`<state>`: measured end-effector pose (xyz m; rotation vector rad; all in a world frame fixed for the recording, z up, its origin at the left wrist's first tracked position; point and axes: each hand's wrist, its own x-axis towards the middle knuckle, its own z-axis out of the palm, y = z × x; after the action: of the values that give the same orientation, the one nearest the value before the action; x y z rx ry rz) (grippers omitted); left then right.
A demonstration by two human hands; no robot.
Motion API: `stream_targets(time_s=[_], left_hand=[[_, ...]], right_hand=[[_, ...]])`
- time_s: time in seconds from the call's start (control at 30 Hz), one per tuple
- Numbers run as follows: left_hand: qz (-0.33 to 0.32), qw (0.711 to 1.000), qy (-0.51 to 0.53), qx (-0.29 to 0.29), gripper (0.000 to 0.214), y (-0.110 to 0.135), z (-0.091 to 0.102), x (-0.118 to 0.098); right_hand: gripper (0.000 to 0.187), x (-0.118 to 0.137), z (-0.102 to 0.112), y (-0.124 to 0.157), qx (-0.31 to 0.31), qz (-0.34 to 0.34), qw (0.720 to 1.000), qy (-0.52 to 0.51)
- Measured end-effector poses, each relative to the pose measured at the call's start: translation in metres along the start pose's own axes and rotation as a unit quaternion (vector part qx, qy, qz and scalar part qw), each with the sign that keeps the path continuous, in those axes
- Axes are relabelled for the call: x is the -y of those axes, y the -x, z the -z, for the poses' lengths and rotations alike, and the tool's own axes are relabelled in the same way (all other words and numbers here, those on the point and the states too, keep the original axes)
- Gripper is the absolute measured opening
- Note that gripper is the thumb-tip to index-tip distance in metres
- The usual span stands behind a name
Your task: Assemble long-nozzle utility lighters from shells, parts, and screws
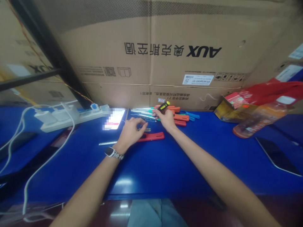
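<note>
On a glossy blue tabletop, right hand pinches a slanting black-and-yellow tool handle, left hand curled, can't tell if gripping anything, nearer the flat red plastic-looking handle jutting rightward from beneath it, long axis left-to-right.

I count one bare left hand, one bare right hand, one black-and-yellow handle, one separate flat red handle, one white-capped plastic drink bottle; the heaped red, orange and blue handles overlap too much to number.
</note>
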<state>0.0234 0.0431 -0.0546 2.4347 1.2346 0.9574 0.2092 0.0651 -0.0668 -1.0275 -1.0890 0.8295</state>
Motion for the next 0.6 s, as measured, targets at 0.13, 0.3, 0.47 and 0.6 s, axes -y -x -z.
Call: stream_targets(time_s=[0.13,0.3,0.47,0.6], left_hand=[[-0.003,1.000,-0.007,0.017,0.022,0.001,-0.004,-0.002],[-0.015,1.000,-0.011,0.022,0.021,0.001,-0.006,-0.003],[-0.009,0.999,-0.017,0.035,0.019,0.001,-0.005,-0.003],[0.000,0.999,0.013,0.033,0.015,0.002,-0.004,-0.002]], right_hand=[[0.037,-0.011,0.010,0.003,0.026,0.064,0.992,0.110],[0.038,-0.019,0.015,0.009,0.053,0.070,0.987,0.133],[0.040,-0.014,0.010,0.010,0.044,0.053,0.992,0.104],[0.044,0.001,0.014,0.020,0.029,0.040,0.998,0.024]])
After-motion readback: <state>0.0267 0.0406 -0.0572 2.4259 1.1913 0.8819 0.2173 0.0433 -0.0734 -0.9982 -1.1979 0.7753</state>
